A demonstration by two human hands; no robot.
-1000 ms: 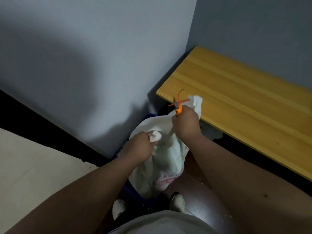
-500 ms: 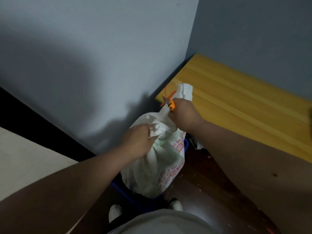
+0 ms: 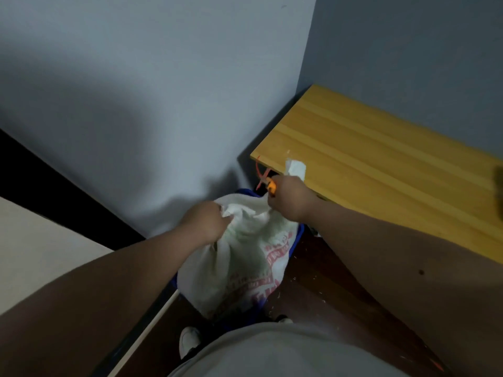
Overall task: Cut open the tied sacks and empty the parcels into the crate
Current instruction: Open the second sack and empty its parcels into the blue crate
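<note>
Yellow wooden bench point(image 3: 381, 170) sits at right against the grey wall point(image 3: 136, 91), its corner just beside the right hand; dark brown floor point(image 3: 313, 289) below is speckled with white bits, and a white shoe point(image 3: 189, 340) shows near the bottom. White sack point(image 3: 245, 268) stands in the blue crate point(image 3: 298, 238), covering most of it so only rim slivers show. Left hand point(image 3: 205, 223) grips bunched sack fabric at the top. Right hand point(image 3: 290, 198) is clenched around the sack's neck and an orange cutter point(image 3: 272, 186), with a red tie point(image 3: 261, 174) and the white neck end sticking out above the fist. Red print on the sack is blurred, unreadable.
</note>
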